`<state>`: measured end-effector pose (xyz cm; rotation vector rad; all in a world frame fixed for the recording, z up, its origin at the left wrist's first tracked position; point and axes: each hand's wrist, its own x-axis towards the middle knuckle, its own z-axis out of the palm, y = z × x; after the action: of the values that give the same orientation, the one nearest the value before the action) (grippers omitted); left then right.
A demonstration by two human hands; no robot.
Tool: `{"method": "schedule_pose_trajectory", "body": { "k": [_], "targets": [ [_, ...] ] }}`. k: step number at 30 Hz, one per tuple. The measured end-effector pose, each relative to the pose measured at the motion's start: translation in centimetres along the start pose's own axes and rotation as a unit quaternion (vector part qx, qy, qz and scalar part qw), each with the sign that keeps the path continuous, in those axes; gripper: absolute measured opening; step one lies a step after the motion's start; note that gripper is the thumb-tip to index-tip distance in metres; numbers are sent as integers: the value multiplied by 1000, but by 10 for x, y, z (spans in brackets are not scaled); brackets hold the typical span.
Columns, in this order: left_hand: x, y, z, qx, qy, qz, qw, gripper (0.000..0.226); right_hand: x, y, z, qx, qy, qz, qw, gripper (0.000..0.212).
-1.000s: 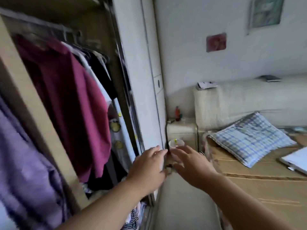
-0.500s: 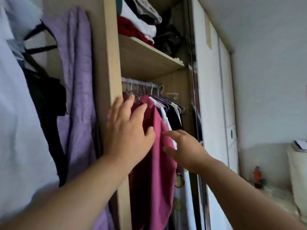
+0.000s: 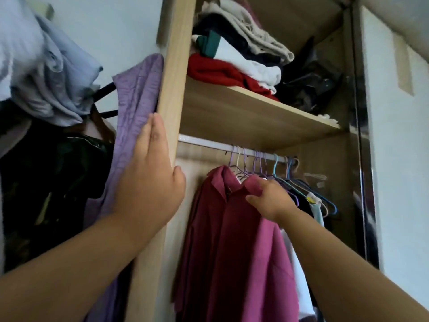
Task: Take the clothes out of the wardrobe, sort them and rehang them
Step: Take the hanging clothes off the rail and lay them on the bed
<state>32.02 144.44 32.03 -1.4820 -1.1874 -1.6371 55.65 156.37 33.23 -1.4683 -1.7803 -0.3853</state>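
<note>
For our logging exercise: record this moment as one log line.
left hand: flat on wardrobe panel | right hand: on maroon shirt near collar | maroon shirt: hanging on rail

Counted here: two hands, one left hand (image 3: pixel 148 182) and one right hand (image 3: pixel 271 201). Also one shelf (image 3: pixel 243 112), one rail (image 3: pixel 204 144), one maroon shirt (image 3: pixel 232 252) and one purple garment (image 3: pixel 137 94). Too blurred to number the hangers (image 3: pixel 255 159).

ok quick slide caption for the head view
Left hand flat on the wardrobe side panel, right hand gripping the hanging maroon shirt near its collar
</note>
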Motion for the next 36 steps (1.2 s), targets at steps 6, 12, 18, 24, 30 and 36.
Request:
{"method": "schedule_pose_trajectory", "body": {
  "k": [6, 12, 18, 24, 30, 36],
  "targets": [
    [-2, -5, 5, 38, 21, 27, 999, 78, 63, 14, 17, 2, -42, 29, 999, 49],
    [4, -8, 4, 55, 36, 30, 997, 88, 95, 11, 39, 9, -8, 49, 999, 28],
    [6, -8, 2, 55, 37, 36, 997, 87, 112, 1, 47, 8, -5, 50, 999, 26],
    [4, -9, 2, 60, 36, 41, 997, 91, 115, 4, 39, 33, 79, 27, 996, 22],
    [1, -3, 2, 71, 37, 15, 997, 88, 91, 14, 6, 43, 122, 0, 992, 20],
    [-3, 12, -4, 120, 6, -15, 993, 82, 22, 48, -27, 76, 149, 5, 986, 21]
  ]
}}
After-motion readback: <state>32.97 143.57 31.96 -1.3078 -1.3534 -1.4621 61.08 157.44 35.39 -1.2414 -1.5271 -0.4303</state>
